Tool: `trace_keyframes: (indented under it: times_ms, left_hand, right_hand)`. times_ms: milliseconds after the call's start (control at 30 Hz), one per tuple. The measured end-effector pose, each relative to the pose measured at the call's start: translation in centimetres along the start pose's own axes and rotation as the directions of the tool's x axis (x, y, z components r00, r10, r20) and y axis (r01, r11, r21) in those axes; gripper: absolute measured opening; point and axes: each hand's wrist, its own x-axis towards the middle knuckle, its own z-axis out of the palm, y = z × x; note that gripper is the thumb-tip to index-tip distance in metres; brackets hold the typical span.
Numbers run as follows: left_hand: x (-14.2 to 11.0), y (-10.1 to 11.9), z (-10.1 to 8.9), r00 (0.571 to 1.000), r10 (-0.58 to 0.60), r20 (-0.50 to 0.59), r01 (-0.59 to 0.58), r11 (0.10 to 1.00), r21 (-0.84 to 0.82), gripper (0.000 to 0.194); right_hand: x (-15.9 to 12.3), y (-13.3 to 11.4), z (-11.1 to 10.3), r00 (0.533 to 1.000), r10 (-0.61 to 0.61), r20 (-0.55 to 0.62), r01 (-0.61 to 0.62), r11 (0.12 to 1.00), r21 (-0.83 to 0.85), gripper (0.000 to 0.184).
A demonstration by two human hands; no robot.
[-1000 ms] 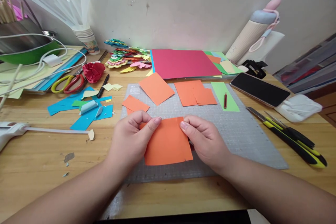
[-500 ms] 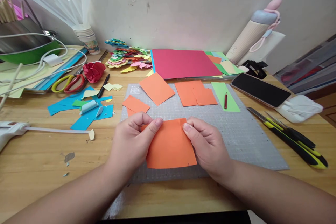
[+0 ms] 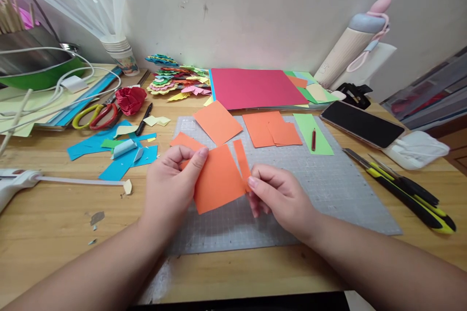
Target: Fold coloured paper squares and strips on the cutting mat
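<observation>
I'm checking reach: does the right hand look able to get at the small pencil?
Probably yes, once it frees its fingers: the right hand pinches an orange strip, but nothing covers the pencil.

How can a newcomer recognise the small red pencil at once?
Find the grey cutting mat. Near its far right corner lies a light green paper strip, with the pencil on it. Short and dark red, it differs from the flat orange papers left of it.

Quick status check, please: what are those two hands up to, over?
Left hand pinching orange square. Right hand gripping narrow orange strip beside it. Loose orange pieces behind, on the grey mat; over.
</observation>
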Motion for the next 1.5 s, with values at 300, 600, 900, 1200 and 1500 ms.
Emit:
trace_keyframes:
  times_ms: [300, 600, 900, 1200, 1500]
  left_hand:
    - [0.4, -0.8, 0.1, 0.955, -0.09, 0.283, 0.127, 0.985, -0.114, 0.038]
    - [0.7, -0.4, -0.2, 0.986, -0.063, 0.155, 0.063, 0.998, 0.002, 0.039]
    - [0.9, -1.4, 0.1, 0.934, -0.11, 0.34, -0.025, 0.928, 0.371, 0.035]
    - [0.8, -0.4, 0.1, 0.898, 0.034, 0.438, -0.037, 0.999, 0.0, 0.025]
    - [6.0, -1.5, -3.6, 0.991, 0.121, 0.052, -0.124, 0.731, 0.671, 0.026]
  right_hand:
    - [0.7, -0.1, 0.0, 0.979, -0.016, -0.201, 0.018, 1.0, 0.006, 0.03]
    - [1.2, 0.1, -0.9, 0.922, -0.107, -0.373, 0.141, 0.988, 0.063, 0.029]
    - [1.6, 0.2, -1.2, 0.964, -0.039, -0.262, 0.074, 0.989, 0.125, 0.029]
    - [0.7, -0.2, -0.6, 0.967, -0.062, 0.248, 0.177, 0.861, -0.476, 0.027]
    - [1.3, -0.4, -1.8, 0.971, -0.223, -0.086, 0.006, 0.381, -0.925, 0.042]
